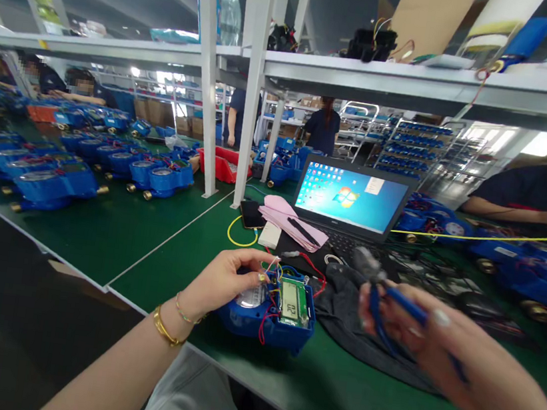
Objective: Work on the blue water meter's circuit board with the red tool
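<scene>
A blue meter [261, 331] with a small LCD screen, a green circuit board and loose coloured wires lies at the table's front edge. My left hand [228, 280] rests over its round dial, thumb and forefinger pinched on a thin white wire [273, 263] above the housing. To the right, raised over the table, my right hand [418, 332] grips blue-handled pliers [376, 289]. Motion blurs the pliers' head, so I cannot tell whether the jaws are parted. They are away from the meter.
Behind the meter stand a laptop [349, 198], pink cloth [294, 221] and a phone [252, 215]. A dark grey cloth [348, 309] lies under my right hand. Several blue meters [57, 183] line the left; more sit right. A shelf [421, 82] spans overhead. Co-workers [533, 185] sit nearby.
</scene>
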Motion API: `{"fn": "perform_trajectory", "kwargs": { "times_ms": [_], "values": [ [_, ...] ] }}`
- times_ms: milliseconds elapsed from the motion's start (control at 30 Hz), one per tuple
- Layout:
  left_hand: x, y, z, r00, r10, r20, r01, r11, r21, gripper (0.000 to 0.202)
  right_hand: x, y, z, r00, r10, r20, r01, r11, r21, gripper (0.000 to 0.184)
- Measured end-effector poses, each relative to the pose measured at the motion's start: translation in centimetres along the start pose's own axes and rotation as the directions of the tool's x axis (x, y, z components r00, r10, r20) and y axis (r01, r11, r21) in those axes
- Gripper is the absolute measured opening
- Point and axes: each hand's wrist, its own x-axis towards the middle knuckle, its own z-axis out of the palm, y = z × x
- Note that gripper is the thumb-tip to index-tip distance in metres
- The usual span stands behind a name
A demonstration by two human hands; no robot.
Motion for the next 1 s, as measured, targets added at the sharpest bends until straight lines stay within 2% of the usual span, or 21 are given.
{"fn": "perform_trajectory", "kwargs": {
  "times_ms": [33, 100, 133, 167, 333, 467, 700, 1000],
  "values": [
    [0.0, 0.0, 0.0, 1.0, 0.002, -0.001, -0.002, 1.0, -0.001, 0.038, 0.4, -1.3, 0.4, 0.986, -0.073, 0.149, 0.065, 0.996, 0.054, 0.049],
    [0.0, 0.1, 0.0, 1.0, 0.007, -0.001, -0.007, 1.0, -0.003, 0.038, 1.2, -3.6, 1.3, 0.908, -0.179, 0.378, 0.15, 0.983, 0.105, 0.036],
    [-0.1, 0.2, 0.1, 1.0, 0.01, -0.001, -0.01, 1.0, -0.004, 0.038, 1.6, -4.5, 1.8, 0.878, -0.197, 0.436, 0.175, 0.98, 0.091, 0.032],
    [-0.1, 0.3, 0.1, 1.0, 0.013, -0.002, -0.013, 1.0, -0.006, 0.038, 2.0, -5.3, 2.2, 0.869, -0.196, 0.454, 0.193, 0.98, 0.052, 0.03],
    [-0.2, 0.4, 0.3, 1.0, 0.023, -0.011, -0.023, 0.999, -0.023, 0.037, 3.1, -6.2, 3.5, 0.882, -0.147, 0.448, 0.221, 0.968, -0.117, 0.027],
    [-0.2, 0.4, 0.3, 1.0, 0.024, -0.009, -0.024, 0.999, -0.028, 0.037, 3.5, -6.3, 3.7, 0.884, -0.167, 0.437, 0.247, 0.96, -0.134, 0.024],
    [-0.2, 0.5, 0.2, 1.0, 0.019, 0.003, -0.018, 1.0, -0.025, 0.038, 3.3, -6.9, 3.7, 0.89, -0.096, 0.446, 0.215, 0.951, -0.223, 0.022],
    [-0.3, 0.7, 0.2, 1.0, 0.023, 0.005, -0.023, 1.0, -0.007, 0.037, 3.7, -7.6, 4.4, 0.905, -0.089, 0.416, 0.22, 0.935, -0.278, 0.023]
  ]
}}
